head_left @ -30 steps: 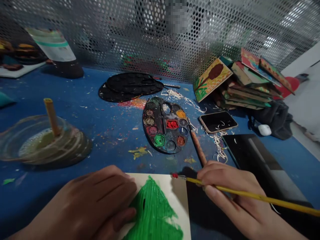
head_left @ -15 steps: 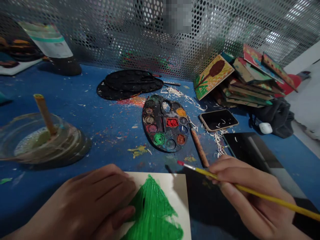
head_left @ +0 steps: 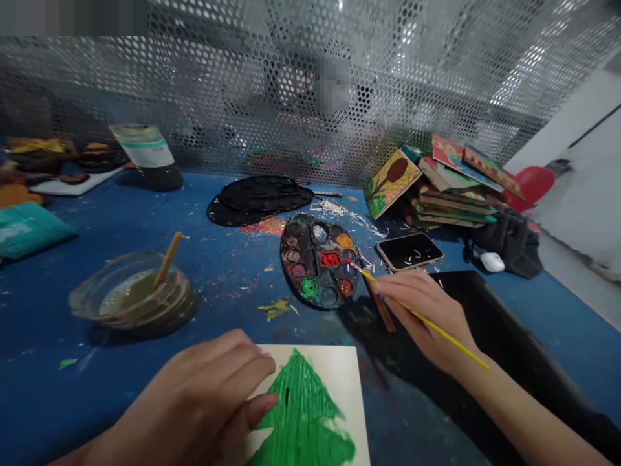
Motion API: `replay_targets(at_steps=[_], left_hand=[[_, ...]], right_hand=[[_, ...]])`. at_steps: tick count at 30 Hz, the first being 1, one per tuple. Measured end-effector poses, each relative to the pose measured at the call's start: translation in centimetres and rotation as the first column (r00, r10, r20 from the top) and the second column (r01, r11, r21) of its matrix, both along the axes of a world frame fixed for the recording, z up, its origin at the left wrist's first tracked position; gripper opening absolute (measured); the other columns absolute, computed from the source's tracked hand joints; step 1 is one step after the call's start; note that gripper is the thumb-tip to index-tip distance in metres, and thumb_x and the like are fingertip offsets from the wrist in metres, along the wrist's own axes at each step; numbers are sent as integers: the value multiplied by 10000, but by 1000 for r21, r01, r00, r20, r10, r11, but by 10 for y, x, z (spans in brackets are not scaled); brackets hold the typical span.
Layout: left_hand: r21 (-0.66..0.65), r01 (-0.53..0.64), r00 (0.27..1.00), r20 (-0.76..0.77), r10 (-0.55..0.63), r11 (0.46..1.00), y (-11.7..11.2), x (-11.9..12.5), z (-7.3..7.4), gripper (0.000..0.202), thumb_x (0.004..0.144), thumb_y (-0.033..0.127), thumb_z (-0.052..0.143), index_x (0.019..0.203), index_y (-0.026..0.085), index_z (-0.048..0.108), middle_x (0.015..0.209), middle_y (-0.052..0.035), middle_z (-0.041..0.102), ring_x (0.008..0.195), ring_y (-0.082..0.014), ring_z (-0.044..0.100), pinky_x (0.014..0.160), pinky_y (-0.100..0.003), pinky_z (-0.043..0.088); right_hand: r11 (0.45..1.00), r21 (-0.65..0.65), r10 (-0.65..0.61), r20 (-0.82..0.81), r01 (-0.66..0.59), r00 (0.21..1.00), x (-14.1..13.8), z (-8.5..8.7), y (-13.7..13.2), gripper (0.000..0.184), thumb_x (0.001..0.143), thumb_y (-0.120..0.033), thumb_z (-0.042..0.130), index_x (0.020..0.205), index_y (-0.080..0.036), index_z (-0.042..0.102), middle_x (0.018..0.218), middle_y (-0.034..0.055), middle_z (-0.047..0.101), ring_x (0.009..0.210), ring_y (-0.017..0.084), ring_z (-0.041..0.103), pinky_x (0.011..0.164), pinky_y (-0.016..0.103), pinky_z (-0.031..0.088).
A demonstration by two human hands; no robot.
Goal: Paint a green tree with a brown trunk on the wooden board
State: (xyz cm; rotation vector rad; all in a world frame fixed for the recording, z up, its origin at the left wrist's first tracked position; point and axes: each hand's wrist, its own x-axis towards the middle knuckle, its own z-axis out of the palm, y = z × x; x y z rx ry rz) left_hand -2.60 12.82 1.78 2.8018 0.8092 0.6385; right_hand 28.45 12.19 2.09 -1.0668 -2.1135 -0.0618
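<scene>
My right hand [head_left: 427, 314] pinches a thin yellow paintbrush [head_left: 412, 312]. The brush's red-stained tip is over the right side of the dark paint palette [head_left: 320, 299], close to the well of red paint [head_left: 331, 259]. Green, orange, brown and other colours fill the round wells around it. My left hand [head_left: 198, 388] rests on the left edge of a pale board [head_left: 356, 388], its fingers curled and thumb near the paint. On the board is a green painted tree [head_left: 303, 414] with a small dark mark.
A glass bowl of murky water [head_left: 133, 294] with a stick in it stands left. A phone [head_left: 410, 250] and a wooden-handled tool [head_left: 383, 307] lie right of the palette. Stacked painted boards [head_left: 446, 188], black palettes [head_left: 262, 197] and a jar [head_left: 148, 155] line the perforated metal screen [head_left: 272, 123].
My right hand has carried the paintbrush forward from beside the board to the palette. My left hand stays on the board. The camera view has tilted up and shifted left.
</scene>
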Motion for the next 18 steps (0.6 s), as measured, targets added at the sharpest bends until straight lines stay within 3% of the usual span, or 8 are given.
replay_targets(at_steps=[6, 12, 14, 16, 18], left_hand=[[59, 16, 999, -51, -13, 998, -1, -6, -11, 262, 983, 352, 374, 947, 206, 588, 762, -7, 597, 716, -190, 511, 617, -304, 404], [50, 20, 997, -72, -17, 999, -1, -9, -18, 256, 977, 378, 375, 921, 220, 567, 771, -9, 592, 723, -206, 498, 617, -313, 394], [55, 24, 998, -62, -21, 998, 0, -9, -19, 254, 977, 379, 375, 921, 225, 569, 782, -8, 601, 726, -203, 502, 629, -307, 397], [68, 34, 998, -47, -31, 997, 1, -10, -18, 253, 978, 371, 372, 930, 226, 574, 785, -8, 607, 727, -199, 506, 642, -300, 400], [58, 47, 998, -52, -44, 997, 2, -10, -15, 246, 975, 361, 382, 937, 223, 582, 770, -6, 602, 719, -191, 511, 640, -288, 402]], right_hand=[[994, -111, 42, 184, -22, 982, 6, -13, 21, 281, 945, -120, 453, 1172, -180, 608, 1112, 69, 693, 1086, 201, 567, 932, 411, 498], [975, -223, 58, 309, 12, 949, 9, -14, 18, 402, 915, -87, 414, 1258, -215, 581, 1231, 68, 649, 1209, 221, 521, 1000, 457, 450], [970, -232, -4, 259, 67, 966, 9, -10, 15, 406, 931, -98, 369, 1257, -226, 573, 1190, 73, 665, 1151, 213, 561, 965, 446, 470], [953, -238, -144, 187, 187, 972, 7, -7, 11, 316, 942, -178, 399, 1188, -194, 596, 1052, 92, 693, 998, 218, 618, 865, 407, 504], [878, -317, -311, 194, 359, 930, 4, -5, 9, 213, 917, -283, 479, 1021, -179, 633, 893, 78, 686, 838, 214, 628, 740, 346, 500]])
